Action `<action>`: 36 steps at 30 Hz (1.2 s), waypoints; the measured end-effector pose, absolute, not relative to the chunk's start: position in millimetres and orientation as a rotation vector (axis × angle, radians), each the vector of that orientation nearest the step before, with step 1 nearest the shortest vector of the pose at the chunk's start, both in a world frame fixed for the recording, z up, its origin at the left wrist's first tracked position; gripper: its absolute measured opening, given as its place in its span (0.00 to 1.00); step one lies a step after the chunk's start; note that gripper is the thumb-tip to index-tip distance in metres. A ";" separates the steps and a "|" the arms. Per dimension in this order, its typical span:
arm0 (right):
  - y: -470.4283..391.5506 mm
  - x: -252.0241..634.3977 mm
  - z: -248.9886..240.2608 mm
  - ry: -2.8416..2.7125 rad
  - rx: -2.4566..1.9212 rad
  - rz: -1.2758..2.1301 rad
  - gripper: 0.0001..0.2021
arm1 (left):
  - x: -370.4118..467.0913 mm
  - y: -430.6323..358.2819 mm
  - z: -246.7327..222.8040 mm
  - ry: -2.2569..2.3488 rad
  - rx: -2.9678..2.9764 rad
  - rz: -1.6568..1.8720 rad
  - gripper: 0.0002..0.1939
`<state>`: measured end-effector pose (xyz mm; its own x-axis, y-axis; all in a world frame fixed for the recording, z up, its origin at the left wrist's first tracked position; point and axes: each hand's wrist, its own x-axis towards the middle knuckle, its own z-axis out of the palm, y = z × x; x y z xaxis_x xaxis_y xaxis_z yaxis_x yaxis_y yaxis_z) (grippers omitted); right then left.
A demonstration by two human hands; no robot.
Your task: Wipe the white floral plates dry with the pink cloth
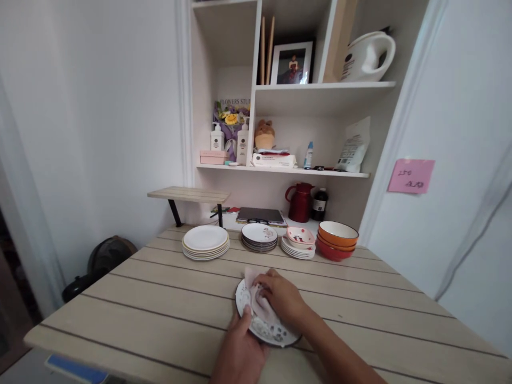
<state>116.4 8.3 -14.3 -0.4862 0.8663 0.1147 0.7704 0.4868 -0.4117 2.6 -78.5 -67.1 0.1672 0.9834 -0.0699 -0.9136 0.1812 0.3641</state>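
A white plate [276, 334] with a dark rim and a grey floral pattern is tilted above the near middle of the table. My left hand [242, 341] grips its near left edge, thumb on top and the other fingers hidden underneath. Bunched in my right hand [282, 296] is a pale pink cloth [261, 308], pressed against the plate's upper face. Behind the plate stand a stack of dark-rimmed plates [259, 234], a stack of white plates [206, 238], small dishes with a pink bowl [301, 237] on top, and nested orange and red bowls [338, 240].
The slatted wooden table [160, 314] reaches back to a wall shelf unit [320, 96]. A small raised stand [188, 194] is at the back left. A red thermos jug [300, 201], a dark bottle [319, 204] and a dark laptop-like slab [260, 215] sit behind the dishes.
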 end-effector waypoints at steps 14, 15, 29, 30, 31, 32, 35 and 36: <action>-22.6 114.7 -5.2 -2.544 -1.040 0.672 0.15 | 6.7 -80.0 -61.2 0.300 0.183 1.406 0.22; -16.8 108.9 -8.0 -2.494 -1.084 0.654 0.16 | 6.0 -78.9 -63.1 0.306 0.177 1.401 0.22; -32.6 151.6 -5.8 -2.622 -1.429 0.331 0.12 | 6.8 -86.5 -53.8 0.290 0.208 1.340 0.21; -34.7 147.3 -5.4 -2.629 -1.361 0.407 0.12 | 7.8 -86.4 -53.8 0.296 0.208 1.360 0.21; -34.6 141.6 -5.4 -2.625 -1.296 0.485 0.12 | 8.6 -85.9 -54.6 0.297 0.209 1.379 0.21; -32.5 135.1 -5.6 -2.611 -1.243 0.549 0.13 | 9.1 -85.0 -55.9 0.293 0.211 1.394 0.21; -16.3 117.3 -7.1 -2.549 -1.198 0.592 0.17 | 8.4 -81.5 -60.5 0.269 0.219 1.416 0.22; -9.5 113.8 -7.8 -2.533 -1.233 0.563 0.17 | 7.4 -80.4 -61.7 0.261 0.222 1.411 0.23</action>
<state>113.8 -9.5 -7.8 -0.6023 0.7953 0.0684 0.6914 0.5626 -0.4533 7.4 -80.4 -61.7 0.1388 0.9892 -0.0474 -0.9406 0.1467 0.3063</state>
